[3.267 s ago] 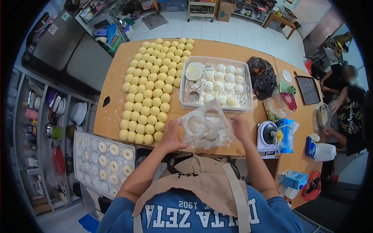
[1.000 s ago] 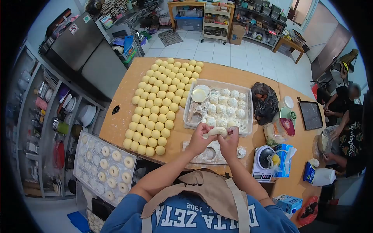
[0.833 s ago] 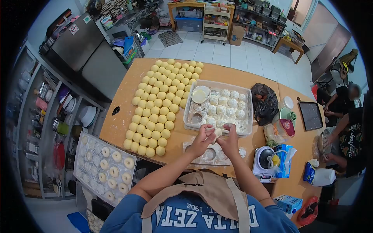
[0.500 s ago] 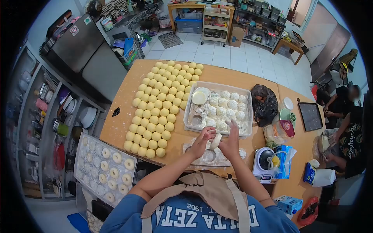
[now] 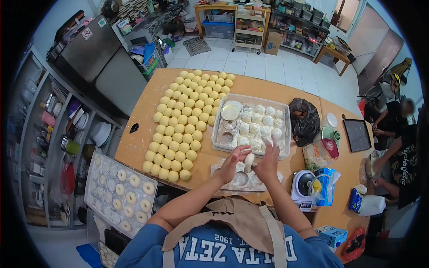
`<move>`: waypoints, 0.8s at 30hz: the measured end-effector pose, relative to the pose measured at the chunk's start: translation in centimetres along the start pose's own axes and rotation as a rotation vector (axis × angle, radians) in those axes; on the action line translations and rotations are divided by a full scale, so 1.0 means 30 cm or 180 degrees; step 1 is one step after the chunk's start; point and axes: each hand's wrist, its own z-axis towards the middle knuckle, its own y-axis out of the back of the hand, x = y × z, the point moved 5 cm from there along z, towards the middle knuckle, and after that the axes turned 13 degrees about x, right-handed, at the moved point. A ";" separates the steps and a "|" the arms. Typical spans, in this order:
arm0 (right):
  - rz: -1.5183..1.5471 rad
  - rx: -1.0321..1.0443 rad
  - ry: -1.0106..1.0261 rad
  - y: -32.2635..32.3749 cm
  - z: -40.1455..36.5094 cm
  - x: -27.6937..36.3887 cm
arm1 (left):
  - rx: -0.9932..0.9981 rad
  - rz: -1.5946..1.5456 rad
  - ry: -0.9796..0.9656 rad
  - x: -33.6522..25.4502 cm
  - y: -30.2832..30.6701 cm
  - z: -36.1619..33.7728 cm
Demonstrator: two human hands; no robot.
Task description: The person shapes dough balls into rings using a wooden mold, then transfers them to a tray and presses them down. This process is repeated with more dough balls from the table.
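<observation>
A pale dough ring (image 5: 249, 163) hangs upright between my two hands, above a floured board (image 5: 257, 182) with a round cutter (image 5: 240, 178) on it. My left hand (image 5: 232, 162) is at the ring's left side, fingers spread. At its right side is my right hand (image 5: 267, 161), its upper fingers raised and its lower fingers at the dough. Just beyond, a white tray (image 5: 216, 144) holds rows of floured dough balls (image 5: 256, 118) and a small bowl (image 5: 229, 112). Many yellow dough balls (image 5: 183, 129) stand in rows on the table to the left.
A tray of dough rings (image 5: 131, 198) lies at the lower left. To the right are a black bag (image 5: 304, 120), a scale (image 5: 304, 190), a blue carton (image 5: 327, 185) and a dark pan (image 5: 357, 134). Other people (image 5: 402, 156) are at the far right, one with hands at a bowl.
The dough ring has shifted slightly and turned more upright between my hands. At the far right, the co-worker's hands have moved at the bowl.
</observation>
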 end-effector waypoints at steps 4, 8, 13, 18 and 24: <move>0.0305 -0.0249 0.0261 0.037 -0.011 0.062 | 0.0320 0.0231 0.0262 0.011 0.005 -0.015; 0.0068 -0.0117 -0.0025 0.043 0.003 0.036 | 0.0263 0.0108 0.0129 -0.035 -0.002 -0.018; 0.0112 -0.0309 0.0597 0.069 -0.016 0.118 | 0.0285 0.0247 0.0315 -0.016 0.004 -0.034; -0.0103 -0.0021 0.0240 0.038 -0.001 0.081 | 0.0132 -0.0247 -0.0022 -0.049 0.020 -0.054; 0.0363 -0.0210 0.0456 0.024 0.016 0.207 | 0.0468 -0.0272 0.0310 -0.088 0.043 -0.145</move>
